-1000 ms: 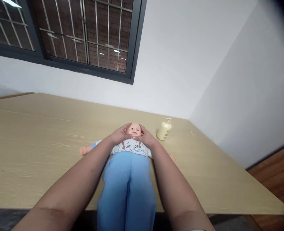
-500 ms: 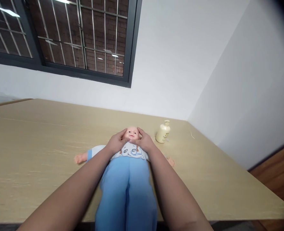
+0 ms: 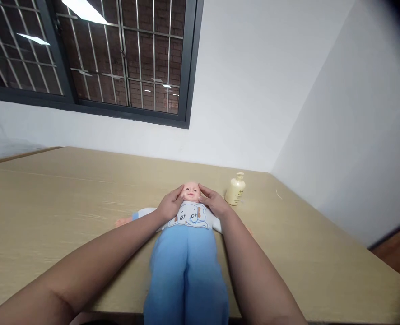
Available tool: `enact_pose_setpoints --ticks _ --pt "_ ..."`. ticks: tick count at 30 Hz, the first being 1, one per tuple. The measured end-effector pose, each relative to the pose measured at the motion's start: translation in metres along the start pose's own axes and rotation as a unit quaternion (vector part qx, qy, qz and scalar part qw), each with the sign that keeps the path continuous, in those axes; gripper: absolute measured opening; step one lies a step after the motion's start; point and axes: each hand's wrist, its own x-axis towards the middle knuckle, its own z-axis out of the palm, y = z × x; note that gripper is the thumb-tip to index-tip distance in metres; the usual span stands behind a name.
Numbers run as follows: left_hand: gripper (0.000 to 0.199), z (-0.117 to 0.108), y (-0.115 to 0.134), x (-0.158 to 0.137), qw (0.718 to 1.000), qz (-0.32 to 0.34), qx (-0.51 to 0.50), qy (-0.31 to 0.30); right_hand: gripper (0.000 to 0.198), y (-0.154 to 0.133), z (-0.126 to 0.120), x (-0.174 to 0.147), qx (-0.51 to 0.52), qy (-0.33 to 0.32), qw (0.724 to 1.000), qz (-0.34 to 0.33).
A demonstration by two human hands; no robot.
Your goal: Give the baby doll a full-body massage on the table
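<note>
A baby doll point(image 3: 188, 248) lies on its back on the table, its legs pointing towards me. It wears light blue trousers and a white top with a cartoon elephant face. My left hand point(image 3: 171, 204) rests along the left side of the doll's head point(image 3: 191, 191), fingers stretched out and touching it. On the other side, my right hand point(image 3: 215, 202) lies open against the cheek and temple, its thumb near the jaw. The doll's arms spread out sideways, partly hidden behind my forearms.
A pale yellow pump bottle point(image 3: 235, 189) stands on the wooden table point(image 3: 67, 203), right of the doll's head. A thin pale strand point(image 3: 279, 194) lies farther right. Behind the table are a white wall point(image 3: 234, 90) and a dark-framed barred window point(image 3: 128, 58).
My thumbs have slid outwards from the doll's chin to the sides of its face. The whole scene sits slightly lower and farther right in view.
</note>
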Motion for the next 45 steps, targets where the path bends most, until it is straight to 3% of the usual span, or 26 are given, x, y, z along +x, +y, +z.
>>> enact_pose_setpoints --ticks 5,8,15,20,29,36,45 --pt "0.081 0.001 -0.001 0.002 1.0 0.0 0.023 -0.015 0.089 -0.001 0.004 -0.001 -0.001 0.02 1.0 0.013" --pt "0.085 0.002 -0.005 0.004 0.999 -0.017 -0.03 -0.012 0.103 0.002 0.01 0.001 -0.065 0.041 0.997 0.007" --pt "0.087 0.001 -0.014 0.011 0.993 -0.022 -0.111 -0.035 0.11 0.004 0.012 0.008 -0.192 0.069 0.979 -0.011" --pt "0.085 -0.002 -0.01 0.01 0.988 -0.04 -0.14 -0.046 0.108 0.0 0.009 0.004 -0.172 0.05 0.984 0.004" --pt "0.083 -0.006 -0.002 0.01 0.976 -0.069 -0.203 -0.037 0.08 0.01 -0.002 0.007 -0.058 0.02 0.998 -0.015" --pt "0.103 0.001 -0.007 0.01 0.967 -0.073 -0.238 -0.05 0.109 0.002 0.013 0.005 -0.139 0.047 0.989 0.008" --pt "0.101 0.0 -0.007 0.01 0.971 -0.067 -0.22 -0.063 0.109 0.003 0.015 0.006 -0.161 0.058 0.985 0.003"
